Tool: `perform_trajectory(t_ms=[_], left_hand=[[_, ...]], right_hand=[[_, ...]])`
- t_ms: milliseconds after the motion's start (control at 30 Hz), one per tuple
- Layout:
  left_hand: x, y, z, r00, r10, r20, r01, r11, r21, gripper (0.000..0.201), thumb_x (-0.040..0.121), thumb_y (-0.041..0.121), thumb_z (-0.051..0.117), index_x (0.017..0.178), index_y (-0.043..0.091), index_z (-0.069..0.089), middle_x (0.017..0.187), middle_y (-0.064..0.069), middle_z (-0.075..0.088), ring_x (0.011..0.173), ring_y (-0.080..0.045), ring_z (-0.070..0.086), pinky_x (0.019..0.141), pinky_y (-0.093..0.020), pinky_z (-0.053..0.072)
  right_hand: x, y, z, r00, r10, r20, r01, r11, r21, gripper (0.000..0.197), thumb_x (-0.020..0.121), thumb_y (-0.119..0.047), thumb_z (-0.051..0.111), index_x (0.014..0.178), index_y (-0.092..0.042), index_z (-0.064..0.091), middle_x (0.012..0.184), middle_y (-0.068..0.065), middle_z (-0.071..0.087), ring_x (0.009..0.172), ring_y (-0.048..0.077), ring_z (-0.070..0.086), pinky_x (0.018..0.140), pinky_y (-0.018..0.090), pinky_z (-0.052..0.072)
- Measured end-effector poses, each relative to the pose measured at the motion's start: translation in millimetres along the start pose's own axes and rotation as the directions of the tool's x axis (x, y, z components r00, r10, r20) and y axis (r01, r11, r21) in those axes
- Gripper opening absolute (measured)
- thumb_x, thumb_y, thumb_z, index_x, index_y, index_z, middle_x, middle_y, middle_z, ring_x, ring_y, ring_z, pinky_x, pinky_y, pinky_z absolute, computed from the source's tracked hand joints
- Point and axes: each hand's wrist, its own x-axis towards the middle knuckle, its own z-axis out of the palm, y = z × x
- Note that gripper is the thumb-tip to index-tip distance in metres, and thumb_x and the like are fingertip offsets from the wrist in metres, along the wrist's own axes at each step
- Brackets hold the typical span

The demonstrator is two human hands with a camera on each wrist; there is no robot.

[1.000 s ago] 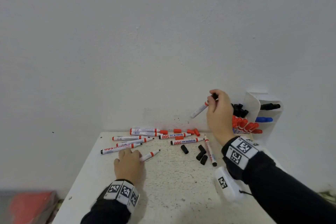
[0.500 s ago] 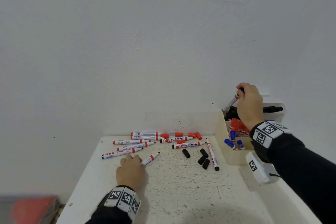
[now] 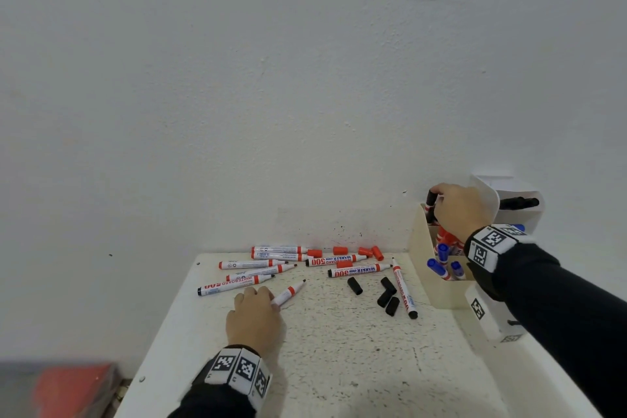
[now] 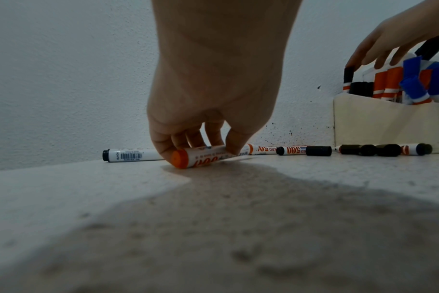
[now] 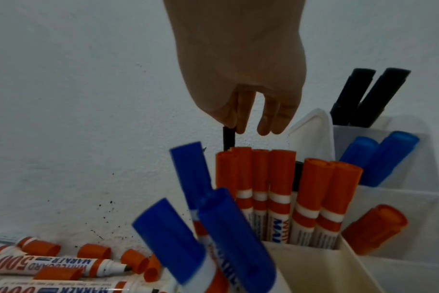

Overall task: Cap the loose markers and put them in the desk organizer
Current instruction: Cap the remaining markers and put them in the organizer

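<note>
The white table (image 3: pixel 339 366) runs bare across the lower middle of the head view, its left edge at lower left; the clutter sits along the far edge by the wall. There the left hand (image 3: pixel 252 317) lies low on the table, fingers and thumb curled round an uncapped marker (image 3: pixel 288 292) whose tip points up-right — loose markers (image 3: pixel 359 271), red caps (image 3: pixel 340 250) and black caps (image 3: pixel 354 286) lie to its right. At middle right, the right hand (image 3: pixel 463 209) pinches the black-capped marker (image 3: pixel 431 198) at its top, upright in the cream desk organizer (image 3: pixel 441 295) — in the far compartment, behind red-capped ones.
</note>
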Motion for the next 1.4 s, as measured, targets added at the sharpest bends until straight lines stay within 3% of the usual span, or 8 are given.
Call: perform_trajectory(t_ms=[233, 500, 667, 800, 967, 1167, 1300, 1400], left_hand=[[-1, 5, -2, 0.999, 0.02, -0.027, -0.023, 0.996, -0.081, 0.021, 0.096, 0.031, 0.039, 0.11, 0.023, 0.053, 0.101, 0.005, 0.051, 0.09, -0.009, 0.05, 0.08, -0.025, 0.05], [0, 7, -6, 0.999, 0.047, -0.002, -0.047, 0.993, -0.106, 0.022, 0.097, 0.03, 0.037, 0.109, 0.021, 0.053, 0.098, 0.006, 0.051, 0.089, -0.01, 0.051, 0.082, -0.027, 0.049], [0, 9, -9, 0.997, 0.077, -0.004, -0.077, 0.99, -0.12, 0.024, 0.098, 0.026, 0.033, 0.109, 0.019, 0.053, 0.1, 0.004, 0.055, 0.088, -0.012, 0.052, 0.082, -0.028, 0.048], [0, 11, -12, 0.995, 0.092, 0.033, -0.084, 0.98, -0.181, 0.023, 0.1, 0.022, 0.032, 0.106, 0.017, 0.053, 0.097, 0.005, 0.052, 0.085, -0.012, 0.052, 0.087, -0.033, 0.047], [-1, 11, -14, 0.994, 0.103, 0.041, -0.093, 0.978, -0.187, 0.023, 0.1, 0.02, 0.03, 0.106, 0.016, 0.052, 0.094, 0.005, 0.049, 0.082, -0.012, 0.049, 0.081, -0.027, 0.043], [1, 9, -10, 0.992, 0.108, 0.065, -0.092, 0.973, -0.211, 0.026, 0.101, 0.023, 0.028, 0.108, 0.015, 0.052, 0.097, 0.004, 0.048, 0.083, -0.012, 0.049, 0.081, -0.027, 0.044], [5, 7, -7, 0.989, 0.109, 0.097, -0.085, 0.971, -0.223, 0.027, 0.102, 0.023, 0.028, 0.109, 0.013, 0.052, 0.096, 0.002, 0.048, 0.081, -0.012, 0.049, 0.079, -0.026, 0.043], [6, 6, -6, 0.988, 0.109, 0.106, -0.083, 0.971, -0.222, 0.027, 0.102, 0.023, 0.028, 0.107, 0.012, 0.052, 0.094, 0.002, 0.048, 0.079, -0.013, 0.049, 0.078, -0.027, 0.044]], right_hand=[[-2, -7, 3, 0.908, 0.068, 0.414, -0.076, 0.997, 0.003, 0.031, 0.093, -0.015, 0.038, 0.113, -0.016, 0.062, 0.11, 0.007, 0.062, 0.101, 0.026, 0.056, 0.094, 0.039, 0.045], [-9, -25, -13, 0.918, 0.112, 0.38, -0.153, 0.985, 0.081, 0.039, 0.091, -0.015, 0.043, 0.13, -0.012, 0.045, 0.125, 0.017, 0.049, 0.116, 0.034, 0.044, 0.096, 0.045, 0.04], [-8, -65, -21, 0.971, -0.109, 0.215, 0.037, 0.948, 0.315, 0.022, 0.091, -0.012, 0.046, 0.106, -0.011, 0.062, 0.11, 0.008, 0.06, 0.099, 0.023, 0.055, 0.079, 0.032, 0.045], [-28, -91, -1, 0.854, -0.246, 0.458, 0.06, 0.921, 0.384, 0.016, 0.091, -0.01, 0.048, 0.099, -0.015, 0.061, 0.111, 0.004, 0.062, 0.092, 0.015, 0.056, 0.086, 0.027, 0.048], [-76, -100, 53, 0.649, -0.307, 0.696, 0.132, 0.947, 0.294, 0.047, 0.09, -0.007, 0.045, 0.131, -0.03, 0.049, 0.136, 0.003, 0.05, 0.115, 0.02, 0.052, 0.098, 0.033, 0.045], [-101, -98, 81, 0.726, -0.275, 0.631, 0.163, 0.959, 0.23, 0.033, 0.091, -0.008, 0.045, 0.114, -0.026, 0.059, 0.122, 0.003, 0.056, 0.102, 0.02, 0.057, 0.087, 0.032, 0.05], [-101, -96, 83, 0.789, -0.243, 0.564, 0.202, 0.97, 0.135, 0.029, 0.092, -0.017, 0.045, 0.115, -0.027, 0.059, 0.129, 0.003, 0.05, 0.117, 0.023, 0.046, 0.099, 0.039, 0.043], [-92, -91, 75, 0.849, -0.105, 0.518, 0.083, 0.994, 0.065, 0.033, 0.095, -0.032, 0.044, 0.125, -0.018, 0.051, 0.139, 0.007, 0.042, 0.124, 0.027, 0.039, 0.1, 0.04, 0.039]])
